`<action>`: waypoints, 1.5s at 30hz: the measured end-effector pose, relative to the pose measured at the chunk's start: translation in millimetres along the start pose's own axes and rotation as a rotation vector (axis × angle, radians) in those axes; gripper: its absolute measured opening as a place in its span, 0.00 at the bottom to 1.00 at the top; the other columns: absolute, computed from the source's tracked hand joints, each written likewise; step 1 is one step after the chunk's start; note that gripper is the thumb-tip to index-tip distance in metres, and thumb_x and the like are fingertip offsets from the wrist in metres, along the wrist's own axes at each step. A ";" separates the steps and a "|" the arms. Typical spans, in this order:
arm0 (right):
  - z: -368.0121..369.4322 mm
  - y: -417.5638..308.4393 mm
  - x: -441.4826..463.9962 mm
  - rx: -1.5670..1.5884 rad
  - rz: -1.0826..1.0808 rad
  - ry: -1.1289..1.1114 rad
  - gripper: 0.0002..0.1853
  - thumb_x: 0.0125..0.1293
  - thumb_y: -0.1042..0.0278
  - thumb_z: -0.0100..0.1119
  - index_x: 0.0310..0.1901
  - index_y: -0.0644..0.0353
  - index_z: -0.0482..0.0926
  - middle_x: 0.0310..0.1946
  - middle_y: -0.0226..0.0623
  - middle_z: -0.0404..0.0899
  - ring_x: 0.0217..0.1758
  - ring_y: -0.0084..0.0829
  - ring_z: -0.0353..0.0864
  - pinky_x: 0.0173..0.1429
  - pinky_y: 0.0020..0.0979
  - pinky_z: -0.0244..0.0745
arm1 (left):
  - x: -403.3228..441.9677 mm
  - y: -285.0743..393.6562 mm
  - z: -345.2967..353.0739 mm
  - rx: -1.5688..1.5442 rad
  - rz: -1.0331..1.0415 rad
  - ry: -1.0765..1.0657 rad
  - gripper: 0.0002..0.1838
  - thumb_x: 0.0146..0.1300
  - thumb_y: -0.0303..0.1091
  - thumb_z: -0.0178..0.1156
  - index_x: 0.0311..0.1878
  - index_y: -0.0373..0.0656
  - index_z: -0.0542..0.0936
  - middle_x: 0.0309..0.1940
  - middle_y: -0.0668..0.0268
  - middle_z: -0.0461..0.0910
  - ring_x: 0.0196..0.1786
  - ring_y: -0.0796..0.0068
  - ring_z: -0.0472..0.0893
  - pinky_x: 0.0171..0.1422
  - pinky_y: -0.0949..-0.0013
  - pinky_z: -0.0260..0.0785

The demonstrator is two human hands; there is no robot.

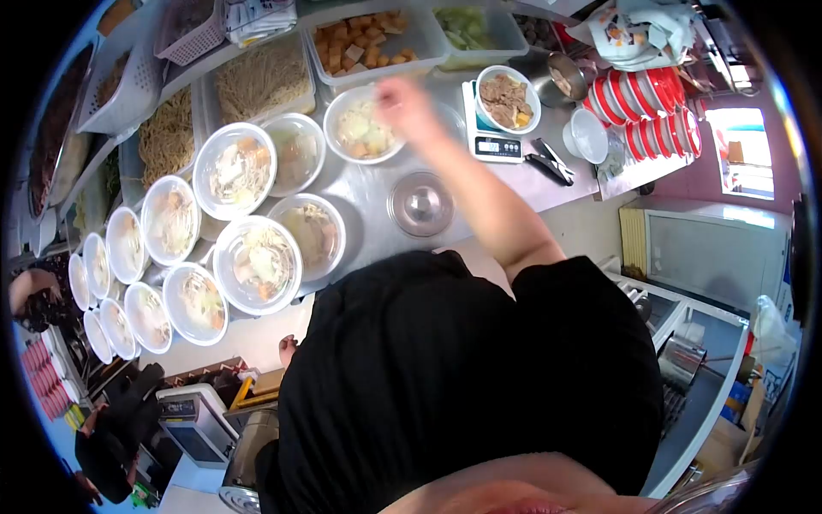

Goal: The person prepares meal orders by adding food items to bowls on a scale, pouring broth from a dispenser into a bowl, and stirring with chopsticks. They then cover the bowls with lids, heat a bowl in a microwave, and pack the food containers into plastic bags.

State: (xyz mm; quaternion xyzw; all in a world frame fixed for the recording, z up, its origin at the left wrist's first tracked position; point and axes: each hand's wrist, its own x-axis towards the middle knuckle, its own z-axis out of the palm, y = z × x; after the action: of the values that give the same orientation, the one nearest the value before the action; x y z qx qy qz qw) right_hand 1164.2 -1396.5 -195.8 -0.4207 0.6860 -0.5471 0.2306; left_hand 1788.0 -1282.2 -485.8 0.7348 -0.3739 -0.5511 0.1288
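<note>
My right hand (402,107), smeared by motion, is over the right rim of a white bowl (364,128) with pale pieces in it. Its fingers are too blurred to show what they hold, if anything. Low beside my body, my left hand (288,349) shows only in part, fingers curled, with nothing visible in them. Stacked bowls of noodles and orange cubes (235,171) stand left of the right hand. A round clear lid (421,204) lies on the metal counter below the right forearm.
Behind the bowls are tubs of orange cubes (360,43), green slices (467,30) and noodles (261,81). A bowl of meat (508,98) sits on a digital scale (498,147), near black-handled scissors (550,164). Red-rimmed containers (638,103) are stacked rightward. Another person (107,450) is at lower left.
</note>
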 end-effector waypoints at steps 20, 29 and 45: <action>-189.2 88.8 17.3 -0.948 -0.110 0.083 0.10 0.61 0.68 0.55 0.41 0.65 0.77 0.38 0.56 0.78 0.41 0.53 0.76 0.49 0.42 0.70 | -44.2 21.7 5.0 0.107 -0.028 0.213 0.09 0.62 0.35 0.56 0.40 0.42 0.81 0.33 0.61 0.83 0.38 0.68 0.81 0.47 0.67 0.72; 8.7 -161.7 66.2 -0.479 -0.229 -0.261 0.10 0.66 0.68 0.58 0.42 0.67 0.80 0.41 0.41 0.81 0.46 0.33 0.79 0.53 0.27 0.71 | -54.0 -2.9 -6.2 0.030 -0.037 0.304 0.12 0.60 0.39 0.60 0.37 0.39 0.82 0.28 0.57 0.83 0.33 0.65 0.82 0.42 0.65 0.73; 444.8 -320.9 325.0 -0.956 -0.718 -0.501 0.19 0.58 0.59 0.63 0.50 0.56 0.80 0.46 0.44 0.82 0.51 0.41 0.80 0.55 0.38 0.73 | -92.6 -56.7 -34.5 -0.539 -0.219 0.348 0.09 0.64 0.32 0.59 0.30 0.40 0.74 0.21 0.68 0.74 0.24 0.77 0.72 0.29 0.70 0.65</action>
State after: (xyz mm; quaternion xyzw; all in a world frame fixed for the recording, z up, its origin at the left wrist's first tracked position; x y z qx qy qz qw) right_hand 1438.5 -1928.8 22.8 -0.7950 0.5960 -0.1098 -0.0265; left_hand 1831.8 -1186.8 -441.4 0.7931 -0.1061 -0.5071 0.3202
